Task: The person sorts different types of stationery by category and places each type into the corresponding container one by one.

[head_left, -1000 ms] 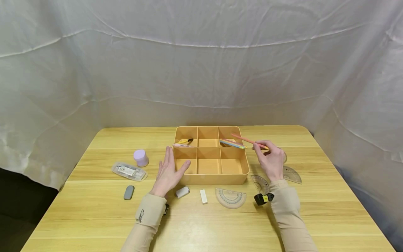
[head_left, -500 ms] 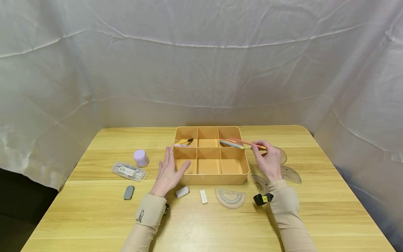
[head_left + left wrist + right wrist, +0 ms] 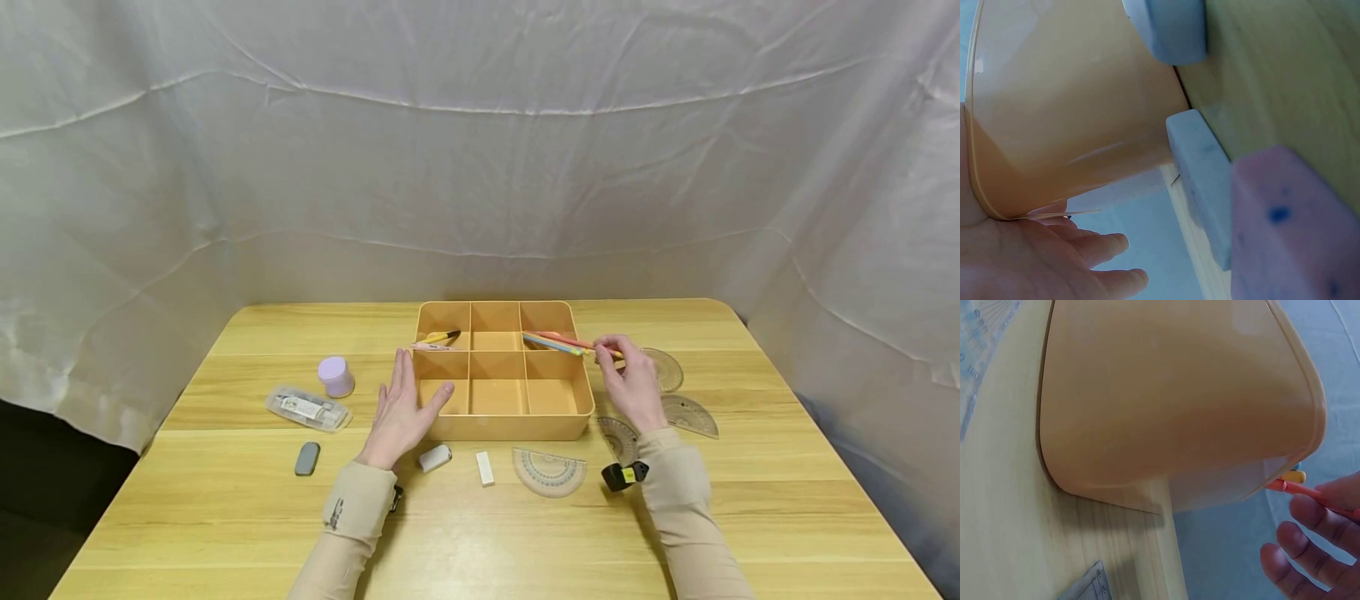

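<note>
The left hand (image 3: 400,412), fingers extended, touches the left side of the smooth orange plastic six-compartment box (image 3: 502,428). At the box's back-right compartment, the slim red stick (image 3: 572,341) has dipped alongside the slim blue stick (image 3: 550,342); the right hand (image 3: 632,383) pinches its outer end. Right of the box lies a clear half-round protractor (image 3: 692,416).

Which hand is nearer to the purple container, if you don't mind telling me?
Left. The left hand touches the left side of the orange box, just right of the purple container. The right hand is farther off, by the box's right side.
</note>
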{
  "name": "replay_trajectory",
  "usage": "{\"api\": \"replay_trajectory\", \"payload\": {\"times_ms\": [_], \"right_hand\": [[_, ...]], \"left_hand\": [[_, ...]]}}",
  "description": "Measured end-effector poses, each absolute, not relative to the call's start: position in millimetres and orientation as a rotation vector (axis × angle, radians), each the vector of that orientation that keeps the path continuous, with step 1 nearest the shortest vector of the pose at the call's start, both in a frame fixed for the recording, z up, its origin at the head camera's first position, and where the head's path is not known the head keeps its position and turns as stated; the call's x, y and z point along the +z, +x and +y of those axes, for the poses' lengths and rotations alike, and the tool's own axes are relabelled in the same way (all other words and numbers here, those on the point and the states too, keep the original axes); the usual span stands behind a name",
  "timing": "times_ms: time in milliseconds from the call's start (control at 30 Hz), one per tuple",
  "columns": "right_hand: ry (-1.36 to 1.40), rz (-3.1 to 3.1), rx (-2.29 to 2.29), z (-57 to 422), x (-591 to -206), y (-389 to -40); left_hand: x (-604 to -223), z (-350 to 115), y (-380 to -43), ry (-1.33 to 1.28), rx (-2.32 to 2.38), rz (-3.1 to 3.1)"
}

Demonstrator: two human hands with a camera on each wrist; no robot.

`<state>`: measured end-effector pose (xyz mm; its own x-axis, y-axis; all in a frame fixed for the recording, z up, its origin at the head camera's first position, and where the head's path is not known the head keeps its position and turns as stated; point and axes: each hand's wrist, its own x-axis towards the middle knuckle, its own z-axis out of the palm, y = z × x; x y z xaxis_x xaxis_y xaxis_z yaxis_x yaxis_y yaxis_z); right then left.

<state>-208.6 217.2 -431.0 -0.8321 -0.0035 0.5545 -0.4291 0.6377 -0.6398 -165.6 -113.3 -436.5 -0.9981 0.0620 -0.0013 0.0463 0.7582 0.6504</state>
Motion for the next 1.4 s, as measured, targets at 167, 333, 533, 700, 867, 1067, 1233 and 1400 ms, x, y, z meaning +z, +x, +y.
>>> {"api": "replay_trajectory", "payload": {"times_ms": [167, 333, 533, 700, 867, 1067, 1233, 1400], "right_hand": [[0.353, -2.340, 1.134, 215.9, -430.4, -207.9], [0.361, -2.358, 1.161, 215.2, -429.5, -206.7], [0.355, -2.374, 1.184, 215.4, -430.3, -206.9], [0.366, -2.374, 1.183, 213.1, -426.1, -204.3], [0.364, -2.421, 1.180, 216.2, -430.2, -206.6], [0.309, -2.613, 1.180, 219.0, -430.6, -206.0], [0.309, -2.849, 1.107, 219.8, -431.0, -205.1], [0.341, -2.901, 1.084, 217.0, -432.4, -204.2]], "left_hand": [[-436.4, -113.2, -165.7, 0.087, 1.083, 2.930], [-436.4, -113.1, -165.7, 0.089, 1.084, 2.932], [-436.4, -113.2, -165.2, 0.090, 1.086, 2.925], [-436.9, -113.1, -165.1, 0.096, 1.085, 2.927], [-437.2, -112.3, -165.1, 0.100, 1.098, 2.929], [-437.8, -112.6, -165.0, 0.109, 1.110, 2.945], [-437.7, -113.0, -165.0, 0.106, 1.109, 2.943], [-437.1, -112.7, -165.6, 0.103, 1.107, 2.944]]}}
